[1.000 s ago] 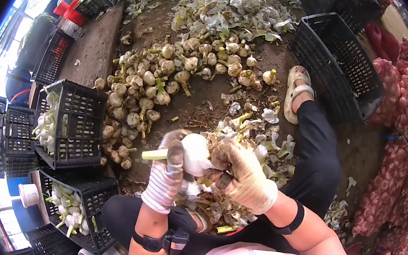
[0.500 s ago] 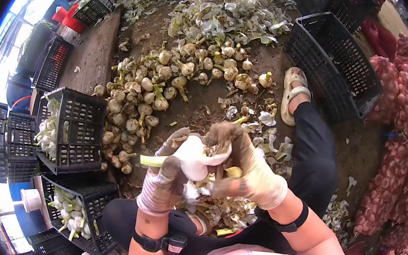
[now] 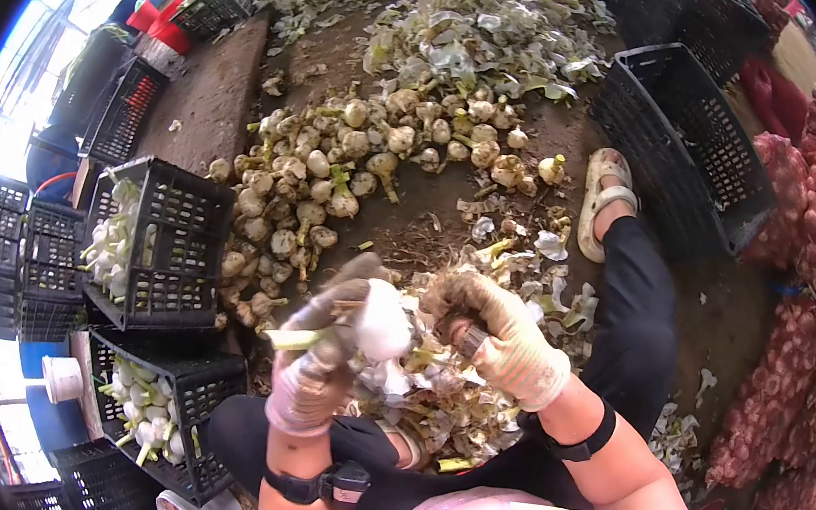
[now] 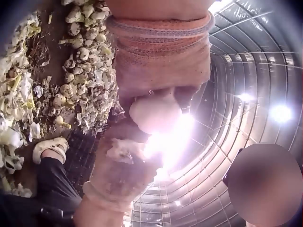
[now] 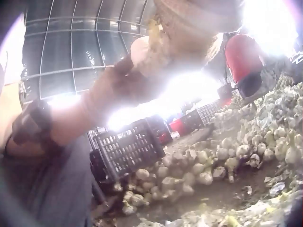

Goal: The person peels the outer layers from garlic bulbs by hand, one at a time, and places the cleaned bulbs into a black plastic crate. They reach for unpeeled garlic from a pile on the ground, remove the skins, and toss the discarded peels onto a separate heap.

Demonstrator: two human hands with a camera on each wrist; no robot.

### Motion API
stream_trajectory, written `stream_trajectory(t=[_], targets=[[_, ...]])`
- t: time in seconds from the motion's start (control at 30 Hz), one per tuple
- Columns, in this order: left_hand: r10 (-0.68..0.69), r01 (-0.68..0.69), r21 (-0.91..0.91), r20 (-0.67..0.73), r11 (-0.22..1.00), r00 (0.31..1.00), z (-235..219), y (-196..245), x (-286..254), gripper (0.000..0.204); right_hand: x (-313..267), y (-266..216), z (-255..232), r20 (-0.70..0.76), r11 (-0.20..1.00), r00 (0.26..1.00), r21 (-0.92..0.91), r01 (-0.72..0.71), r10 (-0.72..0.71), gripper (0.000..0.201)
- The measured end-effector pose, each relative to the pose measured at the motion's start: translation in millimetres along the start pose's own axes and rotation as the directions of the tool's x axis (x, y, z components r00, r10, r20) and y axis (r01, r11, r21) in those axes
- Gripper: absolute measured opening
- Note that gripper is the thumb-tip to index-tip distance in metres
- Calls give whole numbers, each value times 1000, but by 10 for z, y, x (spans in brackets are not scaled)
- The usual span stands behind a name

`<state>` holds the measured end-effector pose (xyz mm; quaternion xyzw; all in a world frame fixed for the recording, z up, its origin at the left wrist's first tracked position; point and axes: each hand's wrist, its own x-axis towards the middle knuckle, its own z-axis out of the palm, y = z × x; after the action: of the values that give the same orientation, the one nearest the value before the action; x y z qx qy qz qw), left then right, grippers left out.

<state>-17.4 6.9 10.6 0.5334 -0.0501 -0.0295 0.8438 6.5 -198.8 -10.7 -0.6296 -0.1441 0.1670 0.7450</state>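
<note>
My gloved left hand (image 3: 314, 370) grips a white garlic bulb (image 3: 386, 321), its cut green stem (image 3: 293, 339) poking out on the left between thumb and fingers. The bulb's exposed side looks smooth and pale. Just right of it is my gloved right hand (image 3: 518, 353), fingers curled and soiled at the tips. A strip of garlic skin (image 4: 124, 149) shows at the right hand's fingers in the left wrist view, and yellowish husk (image 5: 156, 38) hangs there in the right wrist view. Loose peelings (image 3: 451, 411) lie below both hands.
Unpeeled garlic bulbs (image 3: 309, 193) lie heaped on the ground ahead, with a pile of skins (image 3: 494, 28) behind. Black crates (image 3: 177, 249) holding trimmed garlic stand at left. Another black crate (image 3: 688, 136) is at right, near red net sacks (image 3: 775, 388) and my foot's clog (image 3: 607, 202).
My right hand peeled skin from the bulb's side, then drew away to the right. The left hand has tilted the bulb and moved slightly left; the gap between the hands has widened.
</note>
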Motion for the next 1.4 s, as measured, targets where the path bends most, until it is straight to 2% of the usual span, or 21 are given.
stream_trajectory(t=[0.1,0.13,0.2,0.27,0.33,0.43,0.53,0.57,0.6,0.67,0.7,0.73,0.83,0.87,0.93,1.0,1.07,1.1,1.17,1.3,1.4], targets=[[163,-38,442,-250,896,954,-270,468,-212,49,7,308,-4,110,734,994,-675,74,1,18],[285,-38,630,-297,776,911,-451,643,-310,48,23,243,22,122,740,993,-668,82,0,18],[439,186,797,-492,575,752,-979,1046,-661,43,53,24,73,201,526,911,-850,-20,361,20],[485,276,726,-646,630,590,-1966,1363,-1279,40,55,30,78,234,536,897,-844,-3,375,28],[599,719,691,-605,69,524,-2163,1637,-1476,41,4,94,70,247,576,969,-792,200,3,30],[554,618,781,-556,92,620,-1941,1606,-1212,36,-34,188,99,95,777,994,-622,95,-45,22],[120,489,846,-520,213,846,-1615,1062,-276,28,35,-40,112,-11,828,999,-559,-40,41,25],[-122,631,707,-630,318,767,-1380,892,82,31,45,2,103,-12,844,1000,-536,-8,2,30],[-65,446,851,-447,278,892,-1723,515,280,31,50,52,89,-20,857,999,-514,21,-36,36],[-87,481,875,-476,47,875,-2172,-61,716,34,64,-38,37,98,881,994,-473,9,43,45],[-104,611,787,-603,87,791,-2089,-225,899,40,70,-36,16,153,826,982,-564,-7,112,44],[1,506,860,-507,-61,862,-2602,-599,990,49,72,-31,-7,197,761,961,-648,-19,192,43],[-184,666,663,-742,-342,645,-2801,-1043,1292,65,138,16,13,199,719,906,-680,-146,372,43],[-74,621,646,-717,-443,693,-2918,-1271,1272,67,202,-10,-1,229,779,909,-611,-145,348,37],[-39,708,562,-794,-427,607,-2673,-1272,1380,69,273,-60,-48,296,760,865,-635,-138,404,35],[24,693,638,-730,-335,683,-2648,-1284,1284,64,338,-108,-68,296,728,825,-660,-189,482,35],[32,625,732,-642,-272,766,-2708,-1251,1157,60,284,-41,-44,113,872,936,-413,-262,334,39],[39,622,732,-638,-277,769,-2795,-1240,1071,60,342,-112,4,67,867,885,-249,-432,461,36],[-84,462,757,-481,462,873,-2947,-1251,914,52,316,-123,85,50,776,802,223,-589,595,36],[-307,394,492,-250,777,918,-1249,-211,730,63,277,-35,133,78,562,749,613,-556,658,34],[-344,363,498,-133,788,930,-335,200,438,68,110,300,302,91,564,898,749,-347,431,48]])
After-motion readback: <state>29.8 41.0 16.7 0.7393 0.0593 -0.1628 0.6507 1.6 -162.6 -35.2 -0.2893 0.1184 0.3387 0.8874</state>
